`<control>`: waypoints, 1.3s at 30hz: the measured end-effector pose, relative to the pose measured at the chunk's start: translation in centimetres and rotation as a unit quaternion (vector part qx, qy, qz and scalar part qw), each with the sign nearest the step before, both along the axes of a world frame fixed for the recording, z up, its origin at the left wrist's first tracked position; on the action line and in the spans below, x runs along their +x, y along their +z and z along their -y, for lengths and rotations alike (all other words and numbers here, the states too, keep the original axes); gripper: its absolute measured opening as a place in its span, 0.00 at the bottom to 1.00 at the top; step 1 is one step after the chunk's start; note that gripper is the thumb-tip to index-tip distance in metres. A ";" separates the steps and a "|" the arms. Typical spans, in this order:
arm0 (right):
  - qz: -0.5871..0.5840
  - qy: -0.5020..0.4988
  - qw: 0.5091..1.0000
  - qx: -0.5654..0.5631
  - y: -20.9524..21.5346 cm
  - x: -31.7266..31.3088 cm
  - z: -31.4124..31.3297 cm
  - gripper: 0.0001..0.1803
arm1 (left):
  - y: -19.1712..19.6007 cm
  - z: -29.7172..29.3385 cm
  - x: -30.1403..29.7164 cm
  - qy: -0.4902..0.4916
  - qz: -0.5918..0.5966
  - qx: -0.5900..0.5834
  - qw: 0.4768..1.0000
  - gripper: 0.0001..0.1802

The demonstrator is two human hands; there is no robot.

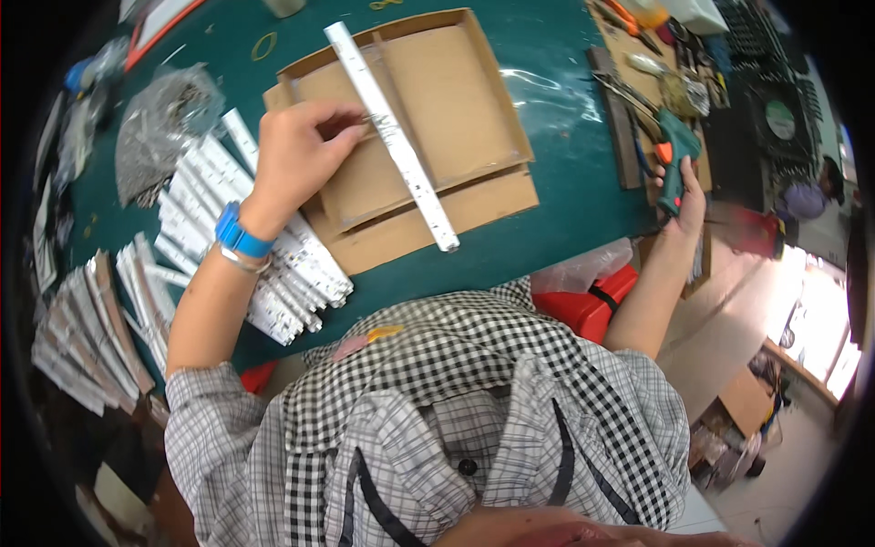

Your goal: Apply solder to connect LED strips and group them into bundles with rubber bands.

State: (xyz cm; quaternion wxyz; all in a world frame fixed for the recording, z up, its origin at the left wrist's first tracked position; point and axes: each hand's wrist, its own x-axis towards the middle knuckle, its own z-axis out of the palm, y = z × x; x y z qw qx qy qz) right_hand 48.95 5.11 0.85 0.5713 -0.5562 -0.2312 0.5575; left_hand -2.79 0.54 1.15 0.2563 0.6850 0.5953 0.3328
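Observation:
A long white strip with small dark marks (392,137) lies slantwise across a shallow cardboard tray (460,100). My left hand (305,155) is over the tray's left part, thumb and fingertips pinched together close to the strip's left edge. Whatever sits between those fingertips is too small to make out. Off to the right, my right hand (685,196) is wrapped around the handle of a green power screwdriver with orange parts (676,155), held near the table's right side.
Many similar white strips (205,182) are heaped left of the tray, beside a clear bag of small metal pieces (169,118). More strips (87,333) lie farther left. Pliers and other tools (638,96) rest on a board at the right. A red container (588,305) stands by my right arm.

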 end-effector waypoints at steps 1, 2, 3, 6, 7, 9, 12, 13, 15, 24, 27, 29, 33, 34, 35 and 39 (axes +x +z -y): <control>0.072 -0.024 0.997 0.003 -1.4 0.2 -0.5 0.18 | -0.4 0.0 -0.5 0.010 0.003 0.001 1.000 0.12; 0.178 -0.032 0.984 -0.004 -1.3 0.0 -0.4 0.18 | 0.4 -0.1 -0.7 0.008 -0.015 0.001 1.000 0.12; 0.282 -0.040 0.959 -0.009 -1.2 0.0 -0.2 0.17 | 1.6 -0.1 -1.0 0.007 -0.033 0.000 0.999 0.11; 0.701 -0.042 0.711 -0.038 -0.5 -0.2 0.3 0.27 | 4.1 0.3 -2.4 0.011 -0.049 0.051 0.997 0.11; 0.766 -0.032 0.636 -0.089 1.2 -2.3 0.7 0.28 | 5.0 0.9 -3.0 0.018 -0.057 0.066 0.996 0.11; 0.791 -0.039 0.610 -0.029 2.0 -3.7 1.4 0.23 | 6.4 2.4 -4.2 0.028 -0.068 0.097 0.993 0.11; 0.749 0.026 0.639 0.171 4.3 -8.3 1.6 0.17 | 8.2 5.3 -5.6 0.064 -0.070 0.121 0.988 0.10; 0.705 0.066 0.656 0.260 4.7 -11.0 1.5 0.15 | 8.4 6.7 -5.9 0.086 -0.065 0.123 0.986 0.10; 0.630 0.250 0.654 0.335 6.0 -18.2 1.3 0.11 | 8.1 9.3 -6.3 0.152 -0.058 0.147 0.976 0.09; 0.630 0.463 0.309 0.541 1.7 -35.8 -4.1 0.06 | 5.2 25.3 -6.9 0.356 -0.101 0.120 0.921 0.10; 0.622 0.487 0.268 0.551 1.8 -36.9 -5.4 0.02 | 2.9 29.6 -6.7 0.424 -0.042 0.078 0.901 0.10; 0.604 0.512 0.277 0.544 3.4 -37.1 -4.5 0.01 | 1.2 31.3 -6.9 0.437 -0.009 0.057 0.898 0.11; 0.543 0.494 0.306 0.606 6.1 -40.5 -2.4 0.01 | -3.3 29.6 -8.8 0.421 0.061 0.090 0.901 0.16; 0.527 0.493 0.299 0.625 6.0 -41.8 -1.7 0.01 | -3.6 28.3 -9.5 0.429 0.025 0.088 0.899 0.17; 0.531 0.510 0.292 0.611 5.9 -43.4 -0.8 0.02 | -3.4 27.0 -10.3 0.436 -0.015 0.088 0.896 0.17; 0.548 0.540 0.322 0.553 2.2 -47.2 -0.2 0.03 | -3.7 21.4 -12.3 0.405 -0.048 0.050 0.912 0.19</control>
